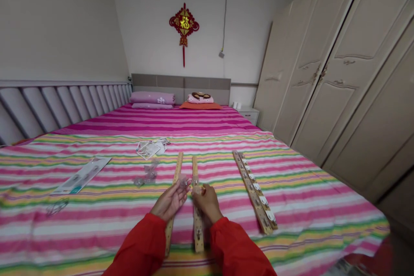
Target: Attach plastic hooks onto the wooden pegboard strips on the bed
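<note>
My left hand [171,200] is palm-up, its fingertips closed on a small clear plastic piece with a metal bit [184,181]. Beside it my right hand [208,202] is bent down over a narrow wooden strip [199,243], fingers pinched together at its surface; what they grip is hidden. Small metal fittings show along this strip. A second, thinner wooden strip [168,235] runs under my left hand and wrist. Small clear plastic pieces [150,172] lie loose to the left.
Two wooden strips with metal fittings and white pieces [254,192] lie to the right. On the left are a long clear-and-white package [83,175] and a loose clear item [57,207]. Several cards or packets [152,148] lie farther back on the striped bedspread [113,215].
</note>
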Motion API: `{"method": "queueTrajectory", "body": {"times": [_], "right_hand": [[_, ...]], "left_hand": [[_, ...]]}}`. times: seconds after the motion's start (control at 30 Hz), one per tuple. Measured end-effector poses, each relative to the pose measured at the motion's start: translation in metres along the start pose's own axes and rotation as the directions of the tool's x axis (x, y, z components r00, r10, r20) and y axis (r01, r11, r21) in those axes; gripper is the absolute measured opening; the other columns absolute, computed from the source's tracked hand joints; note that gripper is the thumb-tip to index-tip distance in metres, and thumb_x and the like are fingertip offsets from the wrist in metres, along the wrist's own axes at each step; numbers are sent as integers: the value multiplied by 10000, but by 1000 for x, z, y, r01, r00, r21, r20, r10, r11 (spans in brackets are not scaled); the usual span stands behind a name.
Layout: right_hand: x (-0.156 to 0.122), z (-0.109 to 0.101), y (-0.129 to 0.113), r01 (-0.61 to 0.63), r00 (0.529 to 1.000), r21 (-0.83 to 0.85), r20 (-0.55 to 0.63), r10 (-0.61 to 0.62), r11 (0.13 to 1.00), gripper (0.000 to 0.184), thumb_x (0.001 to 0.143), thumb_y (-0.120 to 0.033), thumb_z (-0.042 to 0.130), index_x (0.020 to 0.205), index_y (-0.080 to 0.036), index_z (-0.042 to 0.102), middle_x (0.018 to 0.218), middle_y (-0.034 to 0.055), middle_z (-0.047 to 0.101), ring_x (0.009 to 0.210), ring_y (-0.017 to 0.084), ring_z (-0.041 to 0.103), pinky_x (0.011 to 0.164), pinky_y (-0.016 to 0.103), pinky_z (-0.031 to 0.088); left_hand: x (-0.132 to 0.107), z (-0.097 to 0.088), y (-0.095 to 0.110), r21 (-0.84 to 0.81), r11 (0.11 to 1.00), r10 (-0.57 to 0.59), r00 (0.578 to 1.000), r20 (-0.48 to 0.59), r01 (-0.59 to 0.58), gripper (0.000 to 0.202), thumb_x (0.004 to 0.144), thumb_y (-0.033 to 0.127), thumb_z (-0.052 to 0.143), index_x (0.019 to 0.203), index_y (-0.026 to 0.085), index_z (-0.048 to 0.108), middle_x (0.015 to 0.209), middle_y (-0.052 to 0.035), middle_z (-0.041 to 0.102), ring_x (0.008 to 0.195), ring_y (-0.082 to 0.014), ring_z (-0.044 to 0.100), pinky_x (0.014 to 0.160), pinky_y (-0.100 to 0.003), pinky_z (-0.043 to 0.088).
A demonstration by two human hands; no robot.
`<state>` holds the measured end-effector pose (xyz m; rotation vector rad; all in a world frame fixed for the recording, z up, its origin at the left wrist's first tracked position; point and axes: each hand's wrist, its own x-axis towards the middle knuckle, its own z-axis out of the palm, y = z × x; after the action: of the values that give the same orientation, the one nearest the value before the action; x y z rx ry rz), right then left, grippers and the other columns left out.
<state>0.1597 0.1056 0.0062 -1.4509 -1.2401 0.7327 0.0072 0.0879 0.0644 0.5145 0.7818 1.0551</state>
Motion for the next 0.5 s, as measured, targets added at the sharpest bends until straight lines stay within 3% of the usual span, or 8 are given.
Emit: {"method": "queueTrajectory", "body": {"times": [0.03, 0.1, 0.2, 0.3, 0.5], "right_hand": [[3, -1, -5, -2, 1000, 88, -9, 3, 996, 277, 578, -385, 703, 749, -168, 677, 698, 67, 651, 695, 230, 585, 612, 317, 435], [9, -4, -17, -65, 998, 304, 46, 53, 950, 255, 620, -433, 672, 633, -180, 644, 590, 18, 594, 589, 167, 527, 557, 275, 404], [16, -9, -37, -243, 958, 547, 264, 111, 801, 338, 627, -497, 686, 628, -161, 647, 532, -12, 545, 482, 100, 437, 464, 221, 314], [24, -12, -47, -363, 918, 623, 368, 150, 693, 360, 599, -492, 742, 668, -148, 666, 585, 4, 585, 476, 78, 438, 434, 193, 271], [47, -15, -36, -442, 884, 669, 438, 165, 598, 317, 553, -413, 804, 650, -161, 638, 575, -20, 579, 471, 76, 485, 412, 184, 276]], "left_hand": [[2, 1, 1, 0, 1000, 2, 1000, 0, -2, 302, 933, 250, 441, 1164, 175, 620, 1133, -86, 686, 865, -99, 666, 679, -172, 504], [8, 5, 2, 8, 1000, 5, 1000, 5, -5, 278, 928, 243, 457, 1114, 159, 645, 1103, -90, 698, 839, -100, 669, 679, -175, 506], [18, 13, 4, 23, 1000, -2, 1000, 16, 1, 248, 923, 229, 470, 1026, 136, 676, 1018, -90, 723, 778, -99, 673, 641, -173, 505], [28, 22, 7, 46, 999, -12, 1000, 19, 11, 238, 918, 221, 480, 985, 126, 688, 946, -92, 737, 738, -103, 676, 607, -172, 503], [53, 27, 9, 148, 988, -43, 998, 52, 35, 250, 904, 260, 513, 954, 101, 700, 877, -126, 741, 728, -122, 685, 588, -167, 489]]}}
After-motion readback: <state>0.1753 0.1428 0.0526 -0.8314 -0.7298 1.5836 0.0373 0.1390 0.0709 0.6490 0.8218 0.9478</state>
